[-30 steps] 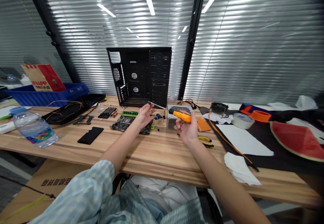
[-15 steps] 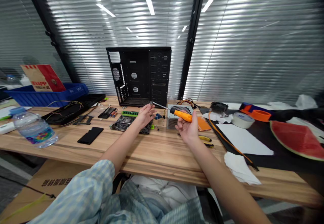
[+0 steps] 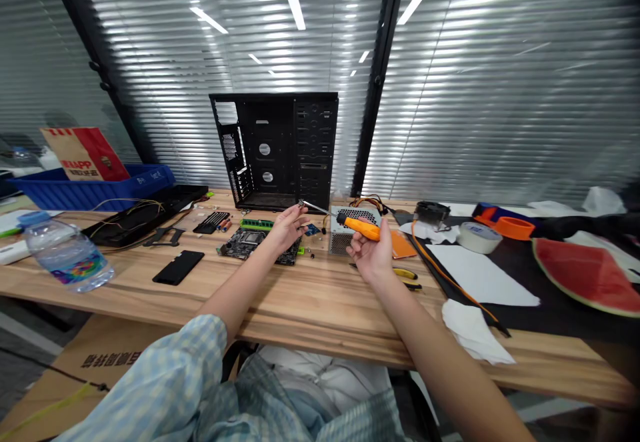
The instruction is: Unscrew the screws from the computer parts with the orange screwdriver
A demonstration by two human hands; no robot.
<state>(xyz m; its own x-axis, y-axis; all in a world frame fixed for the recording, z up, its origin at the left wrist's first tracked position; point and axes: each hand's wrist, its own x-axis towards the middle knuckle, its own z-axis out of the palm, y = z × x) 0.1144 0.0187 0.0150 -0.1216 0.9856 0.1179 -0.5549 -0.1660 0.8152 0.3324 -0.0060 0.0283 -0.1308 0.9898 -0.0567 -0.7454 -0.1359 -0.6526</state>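
Observation:
My right hand (image 3: 371, 250) is wrapped round the orange handle of a screwdriver (image 3: 364, 227), whose metal shaft points up and left. At the shaft's tip, the fingers of my left hand (image 3: 289, 230) are pinched together. Between them is a small dark piece (image 3: 301, 203), too small to name. Both hands are held above the table. A green and black motherboard (image 3: 245, 244) lies flat below my left hand, which partly hides it. Behind stands an open black computer case (image 3: 280, 149), upright. The silver power supply (image 3: 341, 241) sits behind my right hand, with cables at its back.
Yellow-handled pliers (image 3: 406, 273) lie right of my right wrist. A black flat block (image 3: 179, 267), a water bottle (image 3: 67, 255) and a blue bin (image 3: 95, 192) are on the left. A fan (image 3: 433, 213), tape roll (image 3: 479, 237) and watermelon slice (image 3: 590, 275) are on the right.

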